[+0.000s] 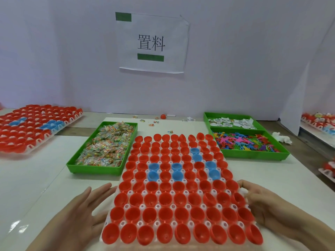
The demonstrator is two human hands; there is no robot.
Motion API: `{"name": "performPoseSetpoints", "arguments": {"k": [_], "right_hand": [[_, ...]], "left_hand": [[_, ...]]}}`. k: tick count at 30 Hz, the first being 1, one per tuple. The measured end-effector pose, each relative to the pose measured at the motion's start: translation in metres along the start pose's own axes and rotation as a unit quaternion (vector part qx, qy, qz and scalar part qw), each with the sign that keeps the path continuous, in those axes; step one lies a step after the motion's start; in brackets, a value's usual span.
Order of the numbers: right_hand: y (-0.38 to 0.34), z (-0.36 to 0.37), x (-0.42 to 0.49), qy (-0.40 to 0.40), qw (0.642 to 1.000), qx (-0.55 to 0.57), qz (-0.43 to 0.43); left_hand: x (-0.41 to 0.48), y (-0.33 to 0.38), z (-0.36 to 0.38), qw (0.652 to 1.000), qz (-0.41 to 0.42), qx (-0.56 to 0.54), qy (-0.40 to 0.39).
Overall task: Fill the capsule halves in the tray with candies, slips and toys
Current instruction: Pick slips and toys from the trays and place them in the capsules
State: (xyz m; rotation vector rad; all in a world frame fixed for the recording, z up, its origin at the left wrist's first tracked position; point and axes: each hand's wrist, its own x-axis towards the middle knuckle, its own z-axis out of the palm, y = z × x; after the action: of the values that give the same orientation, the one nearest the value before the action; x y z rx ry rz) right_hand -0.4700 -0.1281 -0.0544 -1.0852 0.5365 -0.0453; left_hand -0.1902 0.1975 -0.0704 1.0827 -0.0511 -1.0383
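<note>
Since every red or blue plastic capsule half (164, 198) in the white pegged tray (143, 192) at table centre looks empty, filling has not begun. Left hand (87, 211) lies flat, fingers spread, beside the tray's left edge; right hand (262, 201) pinches its right rim. Wrapped candies (107, 145), white paper slips (232, 122) and coloured plastic toys (244, 142) all wait in green plastic bins (94, 170) behind.

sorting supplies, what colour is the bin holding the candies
The candy bin is green; head view.

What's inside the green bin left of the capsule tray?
The green bin holds a heap of small clear candy packets with coloured contents. They cover its floor, so anything underneath is hidden.
</note>
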Motion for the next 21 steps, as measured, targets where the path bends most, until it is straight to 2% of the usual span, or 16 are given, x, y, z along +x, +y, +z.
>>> {"name": "performPoseSetpoints", "arguments": {"k": [2,4,9,15,17,21], "right_hand": [[0.004,-0.002,-0.002,0.025,0.997,-0.066,0.029],[-0.003,0.003,-0.001,0.047,0.997,-0.065,0.025],[-0.010,0.005,0.003,0.104,0.978,-0.177,0.039],[-0.022,0.004,-0.002,0.178,0.918,-0.355,0.014],[-0.024,0.005,-0.001,0.212,0.913,-0.349,-0.005],[-0.020,0.011,0.000,0.184,0.928,-0.322,-0.020]], "left_hand": [[0.000,0.002,0.001,1.000,0.002,0.013,0.014],[0.002,0.005,0.004,1.000,0.004,0.015,0.023],[0.003,0.011,0.014,0.999,0.018,0.033,0.022],[0.005,0.013,0.016,0.998,0.036,0.033,0.039],[0.005,0.010,0.017,0.998,0.037,0.031,0.044],[0.004,0.004,0.021,0.998,0.034,0.021,0.043]]}}
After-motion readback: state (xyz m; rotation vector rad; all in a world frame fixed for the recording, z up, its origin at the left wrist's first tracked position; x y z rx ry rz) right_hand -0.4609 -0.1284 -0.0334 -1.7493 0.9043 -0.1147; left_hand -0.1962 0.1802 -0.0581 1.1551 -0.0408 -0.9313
